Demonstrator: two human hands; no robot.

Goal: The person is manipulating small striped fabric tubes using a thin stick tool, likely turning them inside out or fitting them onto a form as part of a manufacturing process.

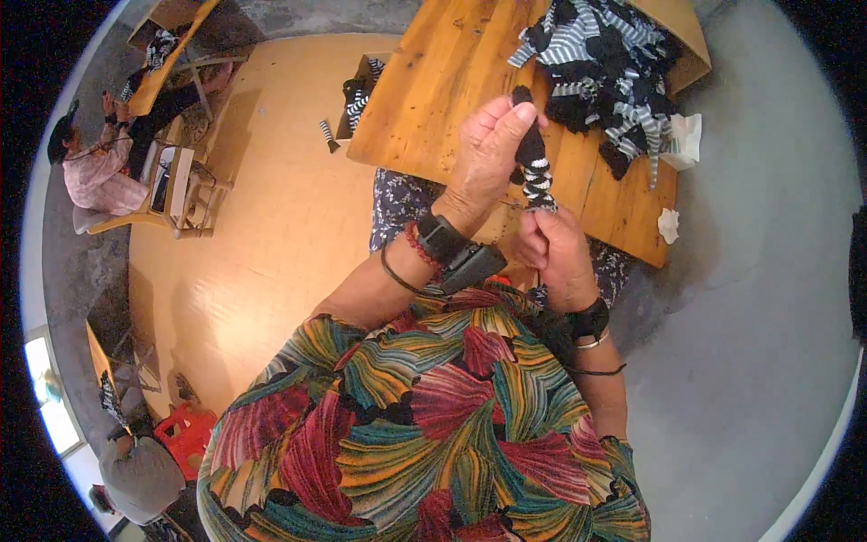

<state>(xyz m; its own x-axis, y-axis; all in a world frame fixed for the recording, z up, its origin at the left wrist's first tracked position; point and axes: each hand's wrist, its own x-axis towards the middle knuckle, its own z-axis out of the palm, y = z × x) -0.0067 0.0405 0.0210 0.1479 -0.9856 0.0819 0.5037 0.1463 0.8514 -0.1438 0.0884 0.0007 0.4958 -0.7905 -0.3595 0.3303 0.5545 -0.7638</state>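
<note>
A black knitted sock [533, 154] with white stripes, its lower part bunched, is stretched upright between my two hands above the table edge. My left hand [490, 149] pinches it along the black upper end, thumb pressed against the fingers. Lower and to the right, my right hand [558, 248] is closed on the striped lower end. A large heap of black, white and grey striped knitted pieces [596, 68] lies beyond my hands on the wooden table [429, 99]. Whether the held piece has an open end is too small to tell.
A cardboard box [682, 41] lies beside the heap. A white box [684, 142] and a crumpled white scrap [668, 226] are at the right edge. Left of the table stands a box with striped pieces [354, 99]. Two other people [107, 176] sit at the left.
</note>
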